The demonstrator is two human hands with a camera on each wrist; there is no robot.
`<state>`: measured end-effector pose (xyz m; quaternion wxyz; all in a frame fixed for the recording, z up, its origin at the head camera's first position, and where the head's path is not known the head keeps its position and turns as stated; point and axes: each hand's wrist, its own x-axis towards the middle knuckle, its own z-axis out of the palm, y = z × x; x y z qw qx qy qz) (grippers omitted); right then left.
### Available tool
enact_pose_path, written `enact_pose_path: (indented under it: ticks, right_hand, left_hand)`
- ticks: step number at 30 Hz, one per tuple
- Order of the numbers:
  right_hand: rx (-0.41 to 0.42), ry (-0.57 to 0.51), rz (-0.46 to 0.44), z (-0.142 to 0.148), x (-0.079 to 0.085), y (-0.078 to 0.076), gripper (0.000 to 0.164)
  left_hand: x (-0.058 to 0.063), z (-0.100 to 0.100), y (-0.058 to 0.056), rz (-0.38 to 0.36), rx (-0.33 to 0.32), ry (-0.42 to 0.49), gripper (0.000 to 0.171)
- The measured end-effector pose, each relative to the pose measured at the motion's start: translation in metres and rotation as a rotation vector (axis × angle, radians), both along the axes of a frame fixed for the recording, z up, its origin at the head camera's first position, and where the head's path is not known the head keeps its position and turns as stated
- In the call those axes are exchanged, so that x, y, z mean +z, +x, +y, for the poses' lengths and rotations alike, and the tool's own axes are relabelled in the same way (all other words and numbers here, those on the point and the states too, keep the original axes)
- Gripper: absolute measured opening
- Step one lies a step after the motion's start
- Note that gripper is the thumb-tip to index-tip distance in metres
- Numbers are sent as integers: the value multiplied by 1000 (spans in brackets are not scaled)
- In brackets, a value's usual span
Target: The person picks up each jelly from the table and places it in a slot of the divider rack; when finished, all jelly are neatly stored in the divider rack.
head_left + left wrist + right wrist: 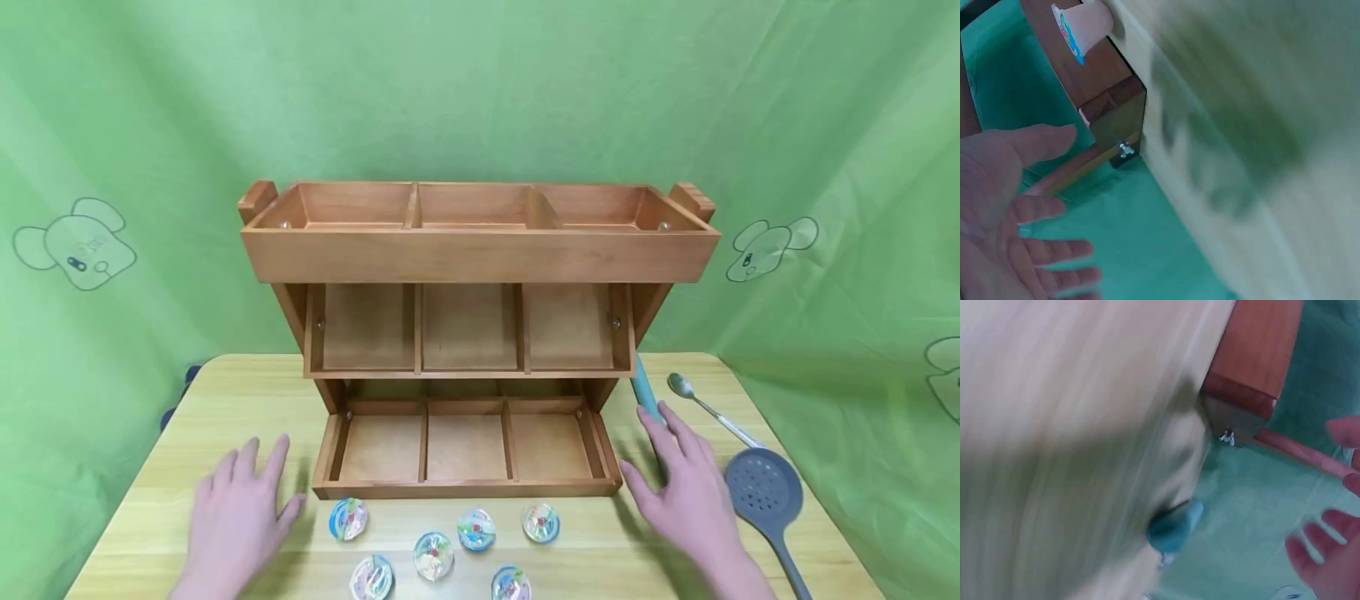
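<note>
My left hand (236,517) is spread above the table left of a three-tier wooden rack (480,257), holding nothing. To the rack's right my right hand (686,492) hovers with fingers apart, also holding nothing. Part of a teal handle (642,390) shows just beyond its fingertips; the rest is hidden behind the hand. Several small sealed cups with printed lids lie in front of the rack, among them a blue-edged cup (348,519) near my left thumb and a cup (541,523) on the right. In the left wrist view one pinkish cup (1088,26) stands beside the rack.
A grey slotted turner (765,483) and a metal spoon (712,410) lie on the table's right side. Green cloth (480,92) hangs behind and along both sides. The rack's upper tray (480,254) juts out above the lower ones.
</note>
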<state>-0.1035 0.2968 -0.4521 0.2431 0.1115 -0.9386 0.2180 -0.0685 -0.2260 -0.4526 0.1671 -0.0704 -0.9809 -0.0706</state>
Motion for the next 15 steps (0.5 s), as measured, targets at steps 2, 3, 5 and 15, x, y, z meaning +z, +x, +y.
enact_pose_path:
  ticks: [2, 3, 5, 15]
  right_hand:
    - [41, -143, -10, -2, -4, -6, 77]
    - [56, -213, -33, -3, -6, -8, 73]
    - [78, -335, -103, -4, -9, -14, 67]
    - [156, -710, -480, 10, -25, -36, 50]
  left_hand:
    - [-2, 3, 2, -50, -25, 128, 77]
    - [-4, 5, 3, -79, -40, 196, 75]
    - [-8, 8, 4, -139, -74, 342, 72]
    - [-22, 6, -1, -417, -92, 848, 68]
